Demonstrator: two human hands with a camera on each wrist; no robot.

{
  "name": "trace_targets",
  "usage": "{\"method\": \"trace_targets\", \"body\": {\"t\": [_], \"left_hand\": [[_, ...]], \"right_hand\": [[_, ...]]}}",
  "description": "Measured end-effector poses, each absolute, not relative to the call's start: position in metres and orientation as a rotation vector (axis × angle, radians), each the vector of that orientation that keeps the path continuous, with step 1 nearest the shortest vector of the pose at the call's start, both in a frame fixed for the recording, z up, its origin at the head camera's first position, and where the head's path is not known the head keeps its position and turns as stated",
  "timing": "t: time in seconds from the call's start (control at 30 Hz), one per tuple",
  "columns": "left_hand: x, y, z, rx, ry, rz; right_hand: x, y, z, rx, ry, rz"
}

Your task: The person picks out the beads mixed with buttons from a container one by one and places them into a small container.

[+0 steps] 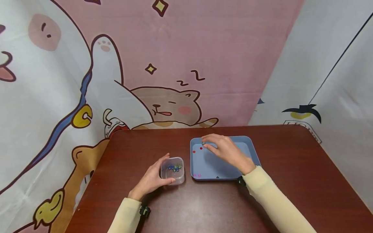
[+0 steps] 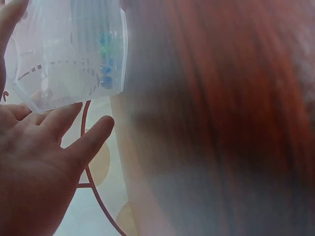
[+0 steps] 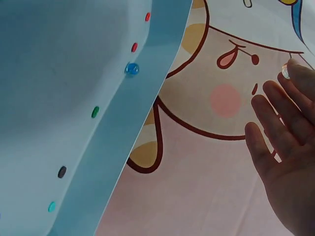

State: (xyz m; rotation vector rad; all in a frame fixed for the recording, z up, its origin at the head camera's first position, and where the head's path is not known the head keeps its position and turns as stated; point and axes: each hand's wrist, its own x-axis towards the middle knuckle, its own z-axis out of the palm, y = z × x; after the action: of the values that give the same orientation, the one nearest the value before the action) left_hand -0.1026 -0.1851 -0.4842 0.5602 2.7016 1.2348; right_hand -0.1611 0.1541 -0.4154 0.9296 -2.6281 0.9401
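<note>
My left hand (image 1: 151,176) grips a small clear plastic container (image 1: 172,179), thumb on the near side and fingers on the far side. Several blue and green glass marbles (image 1: 175,168) lie inside; they show through the wall in the left wrist view too. Over the left part of a light blue tray (image 1: 209,166), my right hand (image 1: 228,150) pinches a shiny clear marble (image 3: 285,72) between thumb and index finger, the other fingers loosely extended. A blue marble (image 3: 132,69) lies in the tray against its far wall.
Small flat coloured pieces are spread near the tray's edges: red (image 1: 194,151), pink (image 1: 199,175), black (image 1: 217,177), green (image 3: 95,112) and turquoise (image 3: 51,206). The brown table (image 1: 145,139) ends at a cartoon-printed curtain (image 1: 227,64) behind it.
</note>
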Motion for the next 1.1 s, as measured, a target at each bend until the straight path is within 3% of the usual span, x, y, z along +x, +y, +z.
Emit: {"method": "trace_targets", "body": {"t": [1.1], "left_hand": [[-0.104, -0.186, -0.487, 0.576, 2.695, 1.255]], "right_hand": [[-0.112, 0.084, -0.446, 1.112, -2.423, 0.996]]}}
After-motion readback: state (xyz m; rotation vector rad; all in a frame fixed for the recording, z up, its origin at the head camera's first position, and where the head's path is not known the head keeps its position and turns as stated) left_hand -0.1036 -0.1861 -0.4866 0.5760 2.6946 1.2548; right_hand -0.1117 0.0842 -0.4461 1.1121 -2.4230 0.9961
